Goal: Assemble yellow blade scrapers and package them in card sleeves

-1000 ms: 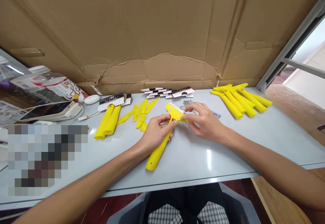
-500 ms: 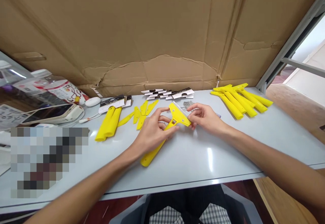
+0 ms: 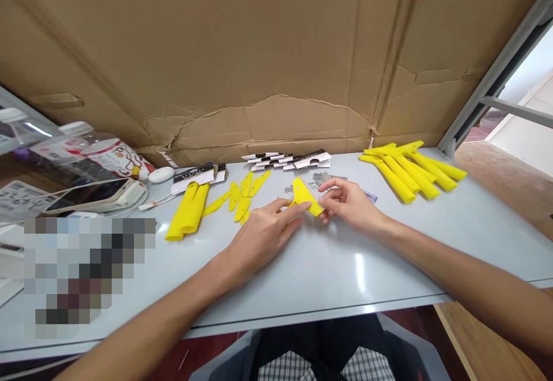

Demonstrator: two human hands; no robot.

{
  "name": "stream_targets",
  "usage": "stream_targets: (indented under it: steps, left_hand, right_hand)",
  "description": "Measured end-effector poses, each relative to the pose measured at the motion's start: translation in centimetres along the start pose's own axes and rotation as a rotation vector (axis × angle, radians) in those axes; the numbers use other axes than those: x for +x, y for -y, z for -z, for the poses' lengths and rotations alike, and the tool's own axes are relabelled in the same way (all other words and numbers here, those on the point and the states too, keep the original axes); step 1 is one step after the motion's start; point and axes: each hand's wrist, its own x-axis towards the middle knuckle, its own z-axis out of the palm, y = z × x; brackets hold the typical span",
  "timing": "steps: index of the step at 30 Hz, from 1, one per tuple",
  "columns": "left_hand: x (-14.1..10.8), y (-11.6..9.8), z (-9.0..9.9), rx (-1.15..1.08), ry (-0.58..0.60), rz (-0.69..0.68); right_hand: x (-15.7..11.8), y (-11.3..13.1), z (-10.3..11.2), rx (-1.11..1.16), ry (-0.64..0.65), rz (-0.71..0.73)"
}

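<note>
A yellow scraper head [image 3: 303,195] is being pinched by the right hand [image 3: 351,205] over the middle of the counter [image 3: 389,271], and the fingers of that hand are closed on its edge. The left hand [image 3: 263,236] is being held just beside it, with its fingers open and stretched out and their tips at the other side of the yellow head. Small metal blades [image 3: 322,178] are being kept just behind the hands. To the right, a pile of yellow handles [image 3: 401,174] is being left on the counter. To the left, two yellow tubes [image 3: 188,211] and some flat yellow strips [image 3: 242,197] are being left lying near each other. White and black cards [image 3: 285,160] are being kept in a row by the cardboard [image 3: 276,53].
</note>
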Motion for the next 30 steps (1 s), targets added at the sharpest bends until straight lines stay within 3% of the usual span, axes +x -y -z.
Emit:
stream_targets:
  steps: [4, 6, 10, 13, 17, 20, 30]
  left_hand:
    - [0.6, -0.6, 1.0, -0.208, -0.109, 0.102]
    - [1.0, -0.9, 1.5, -0.332, -0.183, 0.217]
    - [1.5, -1.6, 2.5, -0.682, -0.215, 0.441]
    - [1.8, -1.8, 2.8, -0.902, -0.194, 0.531]
    - [1.8, -2.0, 2.3, -1.138, -0.059, 0.609]
    - [1.7, -2.3, 1.7, -1.279, 0.018, 0.668]
    - [2.4, -2.4, 1.6, -1.427, -0.142, 0.814]
  right_hand:
    - [0.5, -0.2, 0.6, 0.049, -0.035, 0.063]
    - [0.9, -0.5, 1.2, -0.062, -0.074, 0.162]
    - [1.5, -1.9, 2.3, -0.689, -0.089, 0.557]
    - [1.5, -2.9, 2.5, -1.034, -0.008, 0.718]
    - [1.7, -3.2, 1.9, -1.265, -0.021, 0.729]
    - [2.1, -3.0, 0.9, -1.413, 0.012, 0.643]
    - [2.9, -2.7, -0.3, -1.421, 0.003, 0.539]
